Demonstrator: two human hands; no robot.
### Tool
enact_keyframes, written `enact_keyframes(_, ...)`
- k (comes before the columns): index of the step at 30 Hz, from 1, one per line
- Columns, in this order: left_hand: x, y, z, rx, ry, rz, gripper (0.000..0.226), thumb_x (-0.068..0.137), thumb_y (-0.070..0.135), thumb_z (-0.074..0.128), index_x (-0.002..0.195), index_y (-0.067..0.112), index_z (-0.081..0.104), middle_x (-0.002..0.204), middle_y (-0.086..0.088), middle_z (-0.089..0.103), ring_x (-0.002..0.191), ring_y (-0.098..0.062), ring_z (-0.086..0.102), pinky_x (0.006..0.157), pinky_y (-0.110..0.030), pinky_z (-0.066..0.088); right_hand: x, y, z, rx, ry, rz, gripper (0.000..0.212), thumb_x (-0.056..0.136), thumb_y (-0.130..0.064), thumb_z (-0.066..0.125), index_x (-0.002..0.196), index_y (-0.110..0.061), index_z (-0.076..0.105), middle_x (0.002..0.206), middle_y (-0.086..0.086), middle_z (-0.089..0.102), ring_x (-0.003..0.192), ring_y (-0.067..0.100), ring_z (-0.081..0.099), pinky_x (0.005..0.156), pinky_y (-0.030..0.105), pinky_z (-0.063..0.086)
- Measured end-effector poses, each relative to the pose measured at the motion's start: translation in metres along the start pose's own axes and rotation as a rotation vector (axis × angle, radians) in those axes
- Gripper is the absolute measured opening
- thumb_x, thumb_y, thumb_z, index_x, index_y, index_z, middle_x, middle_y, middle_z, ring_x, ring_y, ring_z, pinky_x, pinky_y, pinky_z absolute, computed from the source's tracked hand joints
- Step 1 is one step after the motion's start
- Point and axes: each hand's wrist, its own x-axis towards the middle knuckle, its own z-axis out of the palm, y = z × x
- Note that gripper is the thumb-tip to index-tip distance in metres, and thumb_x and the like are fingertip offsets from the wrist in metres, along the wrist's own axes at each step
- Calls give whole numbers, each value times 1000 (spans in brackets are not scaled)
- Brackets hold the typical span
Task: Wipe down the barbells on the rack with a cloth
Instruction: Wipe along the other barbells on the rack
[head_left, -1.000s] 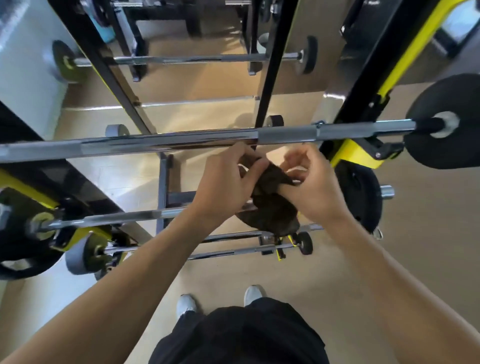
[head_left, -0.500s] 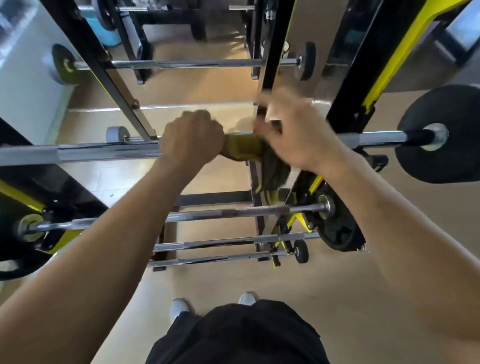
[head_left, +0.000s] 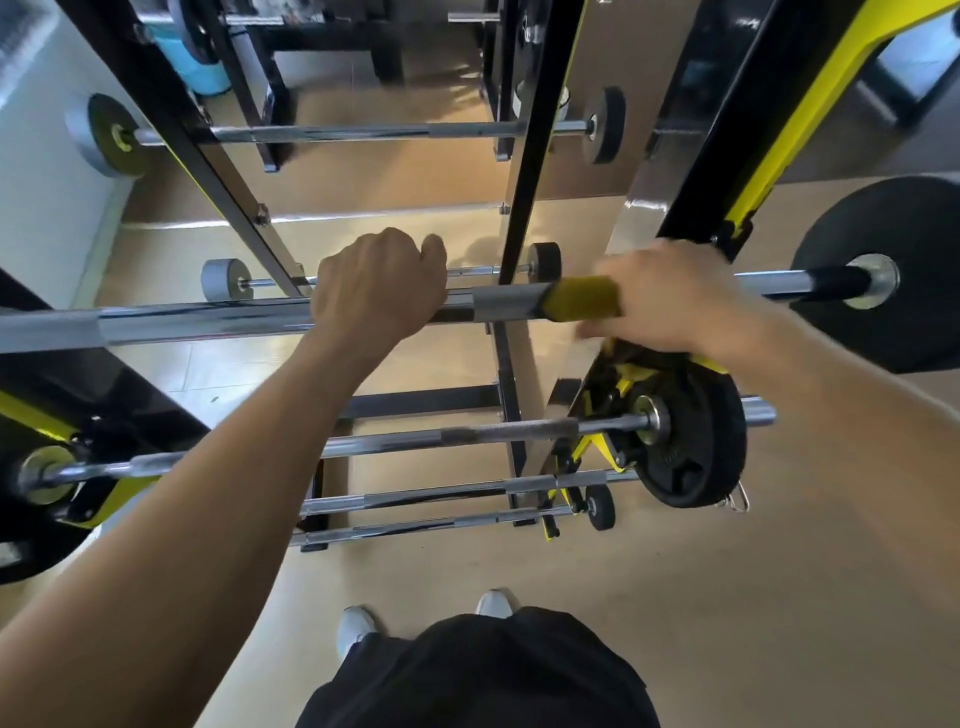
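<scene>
A long chrome barbell lies across the black and yellow rack at chest height, with a black plate on its right end. My left hand grips the bar near its middle. My right hand holds a yellow-brown cloth wrapped round the bar, just right of the knurled section; the hand is blurred. Lower barbells rest on the rack below.
A bar with small plates sits on a far rack. A black plate hangs on the second bar at the right. A blue bin stands at the back left. My shoes stand on the tan floor.
Both hands rose from holding the dark cloth below the bar. My left hand took hold of the bar, and my right hand slid the cloth rightward along it.
</scene>
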Motion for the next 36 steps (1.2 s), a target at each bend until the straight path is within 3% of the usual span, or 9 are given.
enact_keyframes(4,-1,5,3,64,14,-15,39,95,32,33,68,9,49,67,-6,51,61,-26,48,68,-37,34,-3,13,-1,-98,-6,37,32,84,-57,65,93,-28,54,80,-5,56,74,18,53,69,31,45)
enact_keyframes(7,0,8,4,88,1,-37,32,92,29,35,70,11,50,68,-6,51,61,-25,47,66,-37,32,12,-17,-2,16,-37,31,23,81,-43,73,91,-30,57,78,-6,56,80,17,59,71,30,46)
enact_keyframes(10,2,8,6,101,-1,-40,29,89,29,38,72,11,51,70,-7,53,63,-28,51,65,-37,35,28,-54,3,73,50,-39,25,81,-33,74,101,-25,61,86,-3,59,86,18,60,82,35,51)
enact_keyframes(15,-2,10,2,118,1,-63,31,92,29,38,72,10,51,68,-7,51,58,-22,45,65,-37,35,34,-89,8,46,269,-198,28,92,-36,62,116,-21,62,95,0,65,85,18,62,82,35,49)
enact_keyframes(19,-4,8,0,141,-5,-73,34,92,31,36,74,9,54,67,-4,46,68,-28,49,69,-37,34,15,-32,9,-1,143,-157,35,89,-51,63,111,-24,56,90,-3,61,77,15,50,71,31,39)
enact_keyframes(23,-5,11,1,133,13,-115,32,90,29,38,73,8,54,67,-5,48,65,-27,47,70,-37,30,-5,17,4,-85,53,-27,38,87,-52,65,110,-23,53,87,0,57,76,19,51,68,32,41)
enact_keyframes(29,-4,16,4,147,58,-140,26,88,24,37,68,11,48,67,-5,47,70,-30,51,71,-40,28,18,-40,2,52,96,-96,22,87,-23,68,107,-20,60,91,1,59,87,19,60,80,35,51)
enact_keyframes(33,-4,12,6,118,89,-125,30,89,25,36,67,9,48,65,-7,48,57,-24,44,67,-38,36,34,-79,6,88,207,-235,30,89,-34,66,115,-20,60,98,2,65,88,19,62,78,33,47)
enact_keyframes(36,-3,7,5,106,92,-116,31,88,27,36,67,9,51,67,-8,51,59,-27,47,66,-38,38,24,-57,7,66,192,-291,36,91,-44,62,118,-21,55,98,-2,63,83,17,58,74,32,41)
